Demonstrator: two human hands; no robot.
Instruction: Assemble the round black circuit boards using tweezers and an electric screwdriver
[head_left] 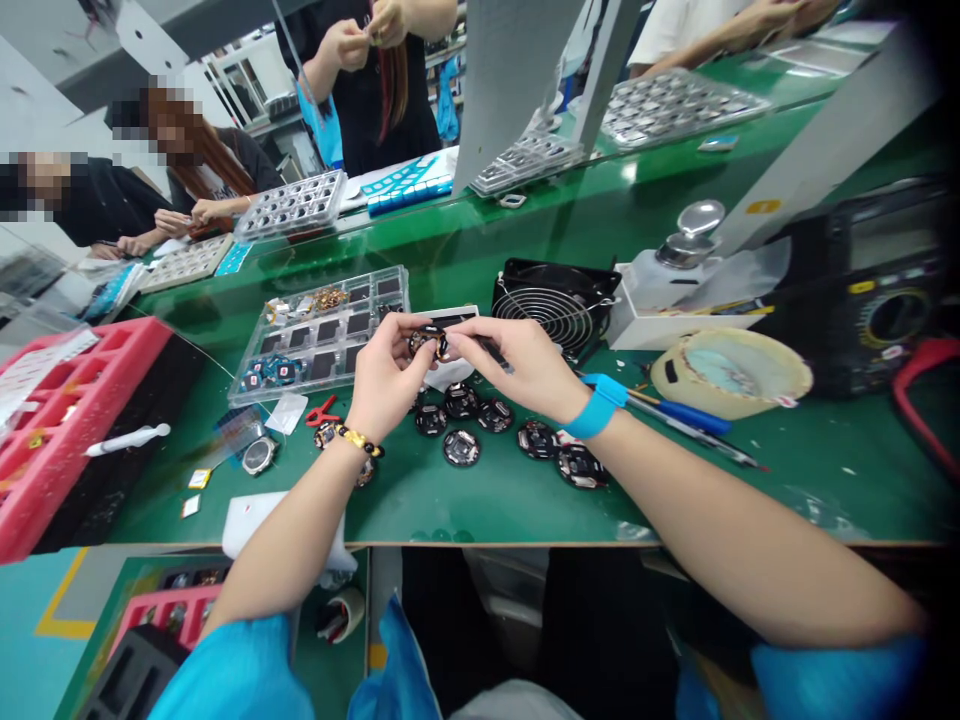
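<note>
Pinching a small, round, black module with metallic and orange-gold details (427,333), the bare left hand (386,380) keeps its thumb and fingers closed on the left side and near face. The bare right hand (525,365), wearing a bright blue wrist strap (606,397), brings its fingertips to the right edge; whether they grip or only touch, I cannot tell. The module is between the two hands, lifted above the glossy green counter (420,510).

It looks light and stiff, probably a hard shell around delicate parts, so the outer rim seems the safest hold, with the fingers off the detailed face. Smooth edges could prove slippery, and hard pressure at the centre might harm something fine.

Similar flat, black discs with silvery insides (461,448) lie on the counter below the hands, their circular rims framing angular recesses. Beyond the left hand stands a clear, rigid plastic tray divided into square pockets (300,390). Near its front corner rests a small red clip (321,410), apparently plastic. Behind the right hand, a square black fan (551,300) shows concentric rings of shiny wire.
</note>
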